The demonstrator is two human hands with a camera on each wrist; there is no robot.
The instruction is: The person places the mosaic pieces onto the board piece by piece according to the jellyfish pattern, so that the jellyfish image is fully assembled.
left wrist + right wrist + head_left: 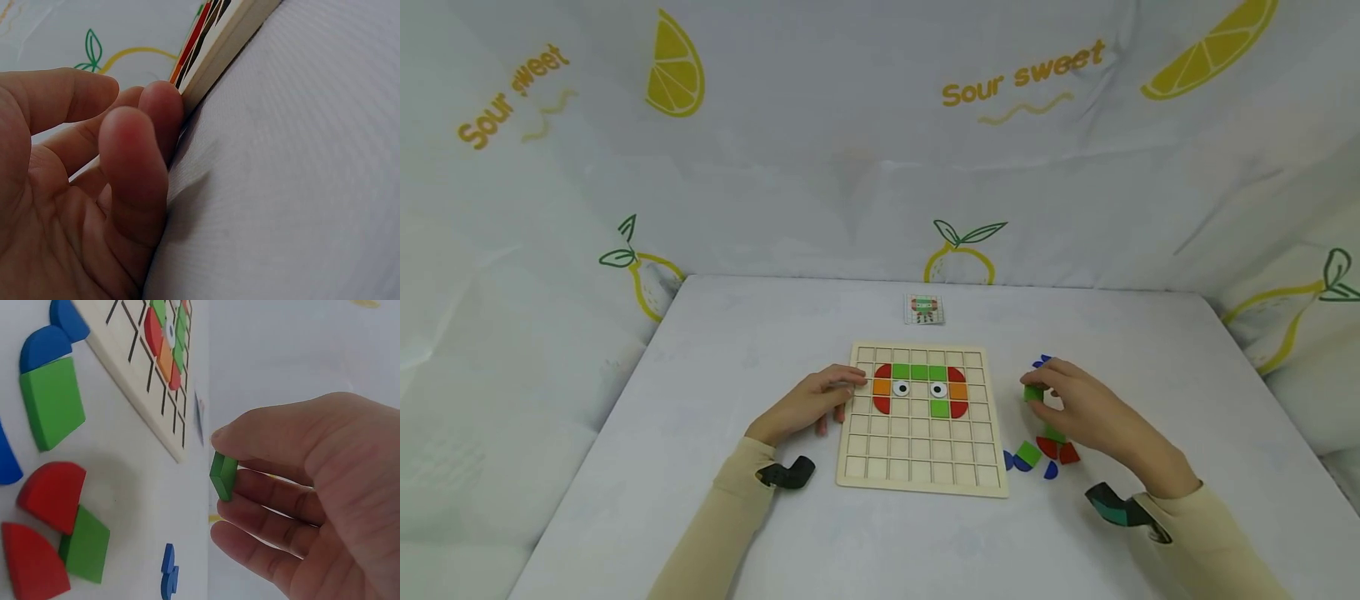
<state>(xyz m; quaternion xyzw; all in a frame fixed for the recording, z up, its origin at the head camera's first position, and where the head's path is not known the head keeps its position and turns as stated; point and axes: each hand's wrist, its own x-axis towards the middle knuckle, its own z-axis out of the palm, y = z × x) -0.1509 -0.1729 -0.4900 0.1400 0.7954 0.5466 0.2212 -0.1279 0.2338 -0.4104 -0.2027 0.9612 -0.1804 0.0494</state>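
Note:
A wooden grid board point(921, 450) lies on the table, with red, orange and green pieces and two eye pieces set in its upper rows. At its left edge, the left hand point(811, 403) rests with relaxed, slightly bent fingers, the fingertips by the board's side point(215, 56). To the right of the board, the right hand point(1086, 408) pinches a green square point(1033, 392) between thumb and fingers. The right wrist view shows this green square point(223, 476) raised off the table, in the fingertips of the right hand point(294, 487).
Below and left of the right hand lie loose pieces: green squares point(1027, 454), red quarter-rounds point(1069, 453) and blue rounded pieces point(1051, 471). More blue pieces point(1039, 362) lie beyond it. A small picture card point(924, 309) lies behind the board, near the patterned white cloth.

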